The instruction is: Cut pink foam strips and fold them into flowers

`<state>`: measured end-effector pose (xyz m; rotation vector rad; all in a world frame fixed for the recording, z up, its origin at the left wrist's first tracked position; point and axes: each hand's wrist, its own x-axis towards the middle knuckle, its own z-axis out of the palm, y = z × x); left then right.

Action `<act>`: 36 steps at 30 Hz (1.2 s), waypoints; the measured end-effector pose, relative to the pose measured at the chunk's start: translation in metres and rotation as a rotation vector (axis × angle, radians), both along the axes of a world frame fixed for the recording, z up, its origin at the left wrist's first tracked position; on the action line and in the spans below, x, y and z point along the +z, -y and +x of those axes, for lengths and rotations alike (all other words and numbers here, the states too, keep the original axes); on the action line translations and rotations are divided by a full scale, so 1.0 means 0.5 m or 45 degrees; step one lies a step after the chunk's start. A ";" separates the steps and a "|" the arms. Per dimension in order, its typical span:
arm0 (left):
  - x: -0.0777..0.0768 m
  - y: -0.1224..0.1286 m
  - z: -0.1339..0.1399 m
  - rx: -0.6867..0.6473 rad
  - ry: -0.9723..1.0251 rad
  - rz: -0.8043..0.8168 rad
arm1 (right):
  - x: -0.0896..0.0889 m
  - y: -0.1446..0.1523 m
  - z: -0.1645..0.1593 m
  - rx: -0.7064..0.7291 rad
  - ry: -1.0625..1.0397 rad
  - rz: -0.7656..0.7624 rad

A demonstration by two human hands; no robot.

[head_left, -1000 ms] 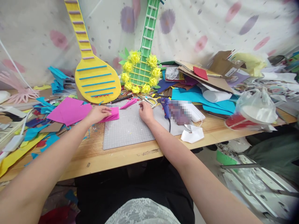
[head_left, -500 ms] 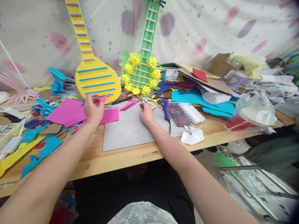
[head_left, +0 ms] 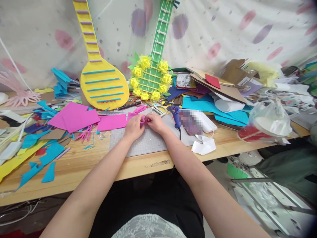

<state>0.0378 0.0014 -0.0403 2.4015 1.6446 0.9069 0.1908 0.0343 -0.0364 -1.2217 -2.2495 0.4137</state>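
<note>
My left hand [head_left: 134, 127] and my right hand [head_left: 156, 123] meet above the grey cutting mat [head_left: 148, 146]. Both have closed fingers, pinching a small magenta paper piece [head_left: 131, 115] between them; part of it is hidden behind the fingers. A flat magenta strip [head_left: 112, 122] lies just left of my left hand, and larger magenta sheets [head_left: 80, 120] sit farther left. Behind my hands are thin magenta strips [head_left: 140, 109] and scissors [head_left: 160, 110]. To the right of my right hand is a blue glue gun [head_left: 176, 117].
A yellow paper instrument [head_left: 104, 86] and a green one [head_left: 151, 77] ringed with yellow flowers lean at the back. Blue scraps [head_left: 51, 154] litter the left. A phone [head_left: 190, 123], white paper [head_left: 204, 146] and a bagged red-and-white tub [head_left: 264, 125] stand right.
My left hand has moved right from the magenta sheets, bringing the magenta piece over the mat. My right hand now grips it too, its fingers having come together with my left.
</note>
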 end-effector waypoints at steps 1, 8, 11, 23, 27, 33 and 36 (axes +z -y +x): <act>0.002 0.001 -0.015 -0.024 -0.007 -0.002 | -0.001 -0.002 0.004 -0.010 -0.044 -0.034; 0.011 -0.002 -0.104 0.166 -0.021 -0.161 | -0.004 -0.009 0.032 0.046 -0.270 -0.433; 0.009 -0.004 -0.111 0.225 0.012 -0.189 | -0.005 -0.011 0.034 -0.047 -0.243 -0.428; 0.010 -0.003 -0.084 0.496 0.084 -0.284 | 0.002 0.000 0.020 -0.458 -0.127 -0.414; 0.013 -0.003 -0.081 0.549 0.022 -0.289 | 0.007 0.010 0.014 -0.459 -0.022 -0.393; 0.014 -0.006 -0.073 0.604 -0.053 -0.256 | 0.020 0.024 0.004 -0.489 0.110 -0.386; 0.012 -0.009 -0.074 0.596 -0.029 -0.256 | 0.024 0.026 0.001 -0.504 0.159 -0.367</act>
